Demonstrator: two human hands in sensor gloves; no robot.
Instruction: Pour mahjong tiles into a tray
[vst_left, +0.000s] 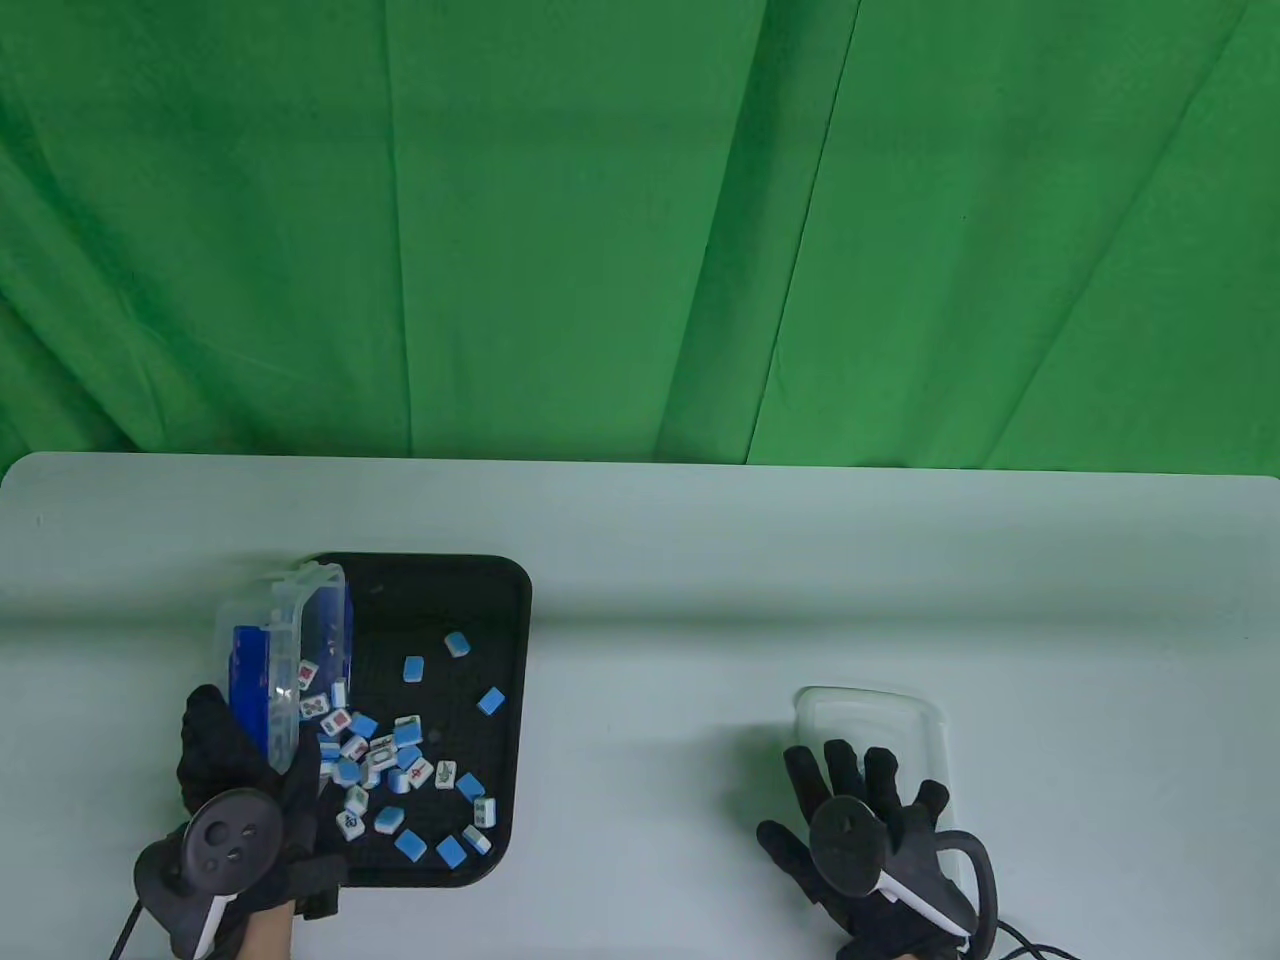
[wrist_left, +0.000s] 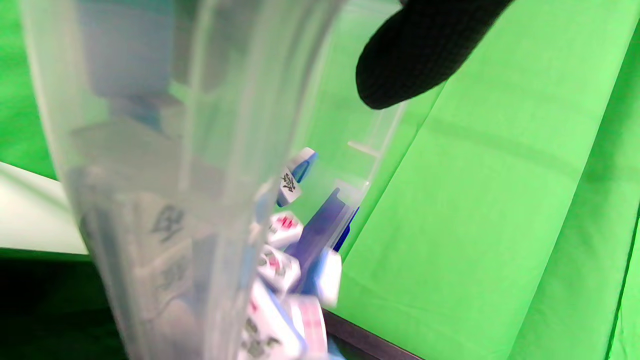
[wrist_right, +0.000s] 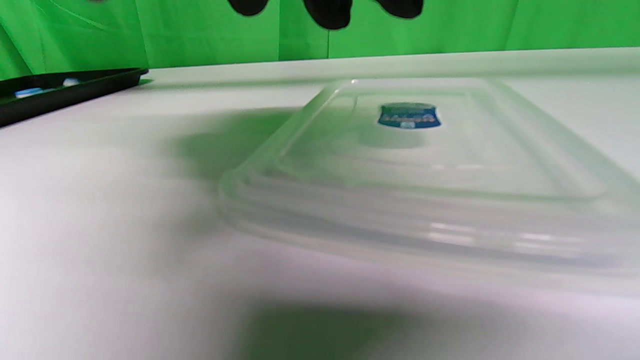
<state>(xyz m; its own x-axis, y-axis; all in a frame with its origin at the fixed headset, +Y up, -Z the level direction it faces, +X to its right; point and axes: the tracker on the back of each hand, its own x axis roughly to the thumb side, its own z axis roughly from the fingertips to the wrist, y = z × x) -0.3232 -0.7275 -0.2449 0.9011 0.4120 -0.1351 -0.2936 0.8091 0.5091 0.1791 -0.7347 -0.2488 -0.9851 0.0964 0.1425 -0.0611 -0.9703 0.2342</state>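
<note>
My left hand (vst_left: 235, 800) grips a clear plastic box (vst_left: 283, 650) and holds it tilted over the left side of the black tray (vst_left: 510, 620). Blue-backed mahjong tiles (vst_left: 400, 755) lie scattered in the tray and several spill from the box mouth. In the left wrist view the box wall (wrist_left: 165, 175) fills the left, with tiles (wrist_left: 280, 270) tumbling inside and a gloved fingertip (wrist_left: 415, 55) at the top. My right hand (vst_left: 860, 820) lies spread and open over the near edge of the clear lid (vst_left: 880, 715), which lies flat on the table, also in the right wrist view (wrist_right: 415, 170).
The white table (vst_left: 700, 600) runs wide between tray and lid. A green cloth backdrop (vst_left: 640, 220) hangs behind the far edge. The tray's corner shows at the left of the right wrist view (wrist_right: 65, 90). A cable trails from the right hand.
</note>
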